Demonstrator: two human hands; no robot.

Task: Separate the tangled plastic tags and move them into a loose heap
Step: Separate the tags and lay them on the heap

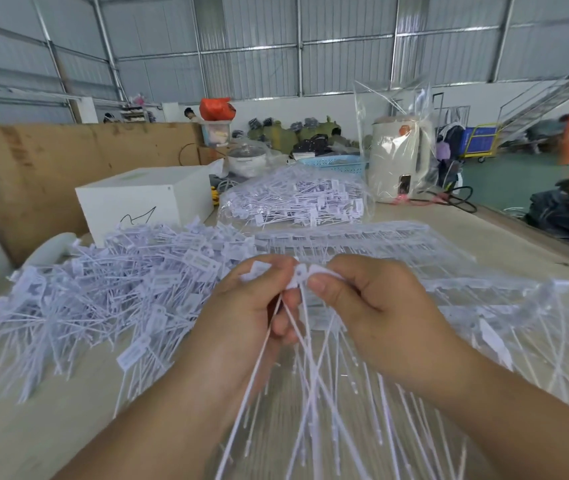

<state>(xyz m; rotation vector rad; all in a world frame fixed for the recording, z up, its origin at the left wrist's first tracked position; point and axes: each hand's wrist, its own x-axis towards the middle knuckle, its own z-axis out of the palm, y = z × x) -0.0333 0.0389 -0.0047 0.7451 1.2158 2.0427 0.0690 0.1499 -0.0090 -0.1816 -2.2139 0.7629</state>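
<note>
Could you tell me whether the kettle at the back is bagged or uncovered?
Bagged: clear plastic wraps the upright kettle and rises above its lid.

We see the hands meeting at the middle of the surface [505,230], the left hand [252,306] just beside the right hand [366,306], both pinching a bunch of tags [302,275] whose tails hang toward us. Left of the hands lies the loose heap [110,292]. Behind the hands a flat row of joined tags [362,240] stretches to the right. Farther back sits a bagged pile of tags [297,199], with a box [144,199] to its left and a wrapped kettle [399,157] to its right. A basket [331,162] lies behind the bagged pile, and a board [51,161] stands behind the box.
</note>
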